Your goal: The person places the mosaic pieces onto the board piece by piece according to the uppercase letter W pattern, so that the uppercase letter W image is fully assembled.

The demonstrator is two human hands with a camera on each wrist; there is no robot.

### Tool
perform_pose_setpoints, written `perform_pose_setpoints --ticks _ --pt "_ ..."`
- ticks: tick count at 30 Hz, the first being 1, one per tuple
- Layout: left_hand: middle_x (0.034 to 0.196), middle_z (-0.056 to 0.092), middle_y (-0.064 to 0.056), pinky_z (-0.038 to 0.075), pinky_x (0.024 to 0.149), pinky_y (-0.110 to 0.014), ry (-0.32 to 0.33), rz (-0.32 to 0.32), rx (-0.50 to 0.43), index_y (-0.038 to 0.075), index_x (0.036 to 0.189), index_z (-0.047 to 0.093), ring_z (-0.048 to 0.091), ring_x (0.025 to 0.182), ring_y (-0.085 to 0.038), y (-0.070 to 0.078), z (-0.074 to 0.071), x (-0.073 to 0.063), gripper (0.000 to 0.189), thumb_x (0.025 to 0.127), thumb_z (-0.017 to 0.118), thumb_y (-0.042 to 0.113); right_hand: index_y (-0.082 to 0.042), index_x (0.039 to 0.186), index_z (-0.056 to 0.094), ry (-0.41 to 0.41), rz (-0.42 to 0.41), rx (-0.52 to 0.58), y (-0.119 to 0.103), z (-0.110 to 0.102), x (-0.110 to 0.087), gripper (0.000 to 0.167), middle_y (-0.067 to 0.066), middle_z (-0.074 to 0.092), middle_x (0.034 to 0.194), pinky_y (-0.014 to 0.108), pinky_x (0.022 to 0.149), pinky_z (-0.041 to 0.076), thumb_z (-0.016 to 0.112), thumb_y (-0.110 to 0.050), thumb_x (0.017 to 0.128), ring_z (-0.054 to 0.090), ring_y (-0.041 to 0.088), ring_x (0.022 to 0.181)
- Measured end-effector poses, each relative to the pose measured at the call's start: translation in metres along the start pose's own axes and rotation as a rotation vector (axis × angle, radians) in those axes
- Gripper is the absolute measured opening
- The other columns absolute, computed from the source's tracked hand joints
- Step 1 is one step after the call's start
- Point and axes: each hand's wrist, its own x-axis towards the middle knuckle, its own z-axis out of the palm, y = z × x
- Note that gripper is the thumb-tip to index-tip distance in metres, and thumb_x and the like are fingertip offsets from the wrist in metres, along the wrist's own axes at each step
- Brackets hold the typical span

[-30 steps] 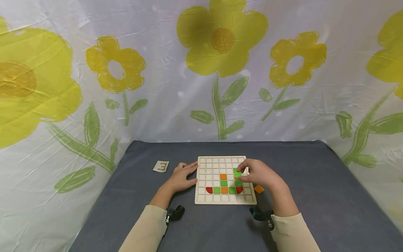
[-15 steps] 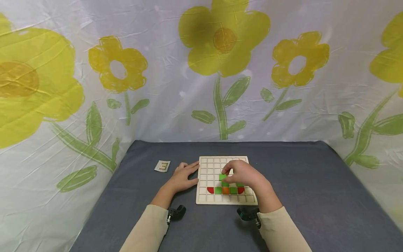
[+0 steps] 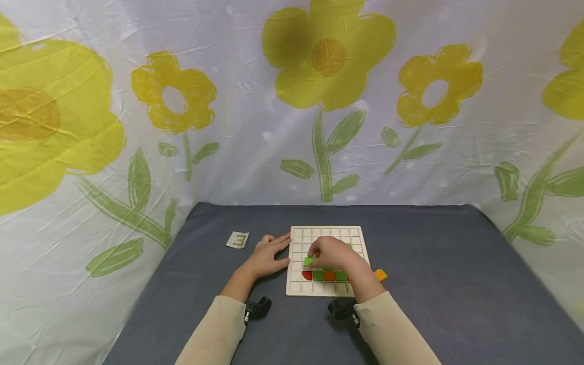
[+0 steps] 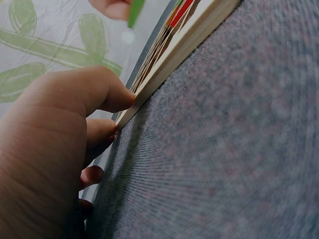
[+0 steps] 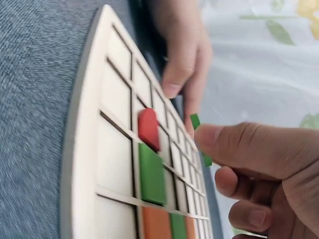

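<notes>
A pale wooden grid board [image 3: 296,289] lies on the dark tablecloth. My left hand [image 3: 263,259] rests beside it, thumb and fingertips touching its left edge. Above the board's left half, the right hand [image 3: 335,252] pinches a small green square tile [image 3: 308,261] between thumb and finger. The right wrist view shows that tile [image 5: 195,121] edge-on, raised over the board. Along a lower row sit a red rounded piece [image 3: 307,275], a green tile [image 3: 318,275], an orange tile [image 3: 329,276] and another green one [image 3: 340,276]. My right hand hides part of the pattern behind it.
Left of the board lies a small printed card [image 3: 238,240] with a grid pattern. An orange tile [image 3: 380,275], with green showing at its edge, lies just off the board's right side. A flowered curtain [image 3: 246,152] hangs behind the table.
The right hand has moved left across the board with the green tile, from the right-hand column to the left half. The left hand keeps its place at the edge.
</notes>
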Motion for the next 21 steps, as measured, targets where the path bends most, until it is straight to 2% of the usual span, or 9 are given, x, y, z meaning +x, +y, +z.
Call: perform_pose_setpoints --ticks 3,10,14,17,21 --pt "0.163 0.037 0.009 0.033 0.089 -0.048 0.001 0.001 -0.003 0.019 0.157 0.047 0.036 0.110 -0.023 0.000 0.000 0.000 0.064 0.098 0.063 0.038 -0.012 0.100 0.078 -0.009 0.023 -0.018 0.003 0.006 0.007 0.017 -0.004 0.063 0.079 0.034 0.070 0.046 0.084 -0.019 0.086 0.055 0.014 0.071" --pt "0.164 0.036 0.007 0.032 0.089 -0.048 -0.004 0.015 -0.009 0.018 0.157 0.047 0.036 0.109 -0.023 0.001 0.000 0.000 0.064 0.098 0.062 0.037 -0.016 0.096 0.078 -0.029 0.067 -0.052 0.007 0.016 0.017 0.012 -0.007 0.068 0.088 0.037 0.078 0.051 0.083 -0.019 0.086 0.059 0.013 0.077" --pt "0.163 0.037 0.007 0.033 0.089 -0.048 0.002 0.019 -0.015 0.017 0.156 0.048 0.037 0.109 -0.023 0.001 0.000 -0.001 0.063 0.097 0.062 0.036 -0.020 0.089 0.078 -0.012 0.065 -0.100 0.005 0.017 0.018 0.005 -0.009 0.067 0.083 0.037 0.076 0.051 0.082 -0.019 0.087 0.059 0.013 0.073" --pt "0.163 0.037 0.007 0.033 0.090 -0.048 0.006 0.016 -0.018 0.017 0.156 0.048 0.037 0.111 -0.023 0.001 0.000 -0.001 0.063 0.097 0.063 0.037 -0.022 0.085 0.078 0.009 0.050 -0.139 0.004 0.017 0.018 0.005 -0.010 0.067 0.080 0.036 0.074 0.051 0.081 -0.020 0.088 0.058 0.012 0.071" --pt "0.164 0.037 0.006 0.034 0.091 -0.049 0.001 0.014 -0.013 0.017 0.156 0.047 0.038 0.113 -0.025 0.000 -0.002 -0.001 0.064 0.098 0.063 0.036 -0.021 0.090 0.080 0.039 0.047 -0.148 0.004 0.016 0.014 0.002 -0.009 0.069 0.084 0.037 0.076 0.051 0.081 -0.022 0.089 0.059 0.011 0.074"
